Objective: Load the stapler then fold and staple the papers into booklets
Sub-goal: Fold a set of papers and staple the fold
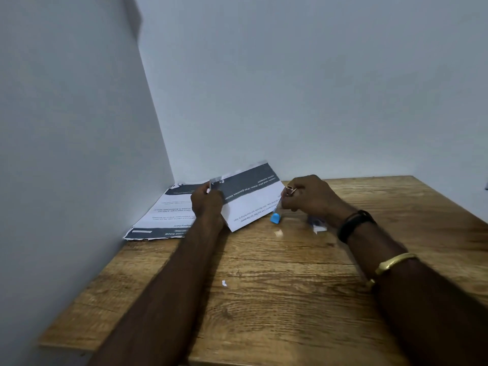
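My left hand (207,200) grips a folded printed paper (253,199) by its left end, and the sheet is tilted up off the wooden table (264,299). At the paper's right edge, my right hand (309,194) is curled round a small stapler (275,217). Only the stapler's blue end shows, below my fingers and pointing down at the table. A stack of printed papers (161,215) lies flat in the far left corner, partly hidden behind my left hand and the folded sheet.
A small staple box (317,224) lies blurred beside my right wrist. Two white paper scraps (278,233) (224,283) sit on the wood. White walls close off the table at the left and the back.
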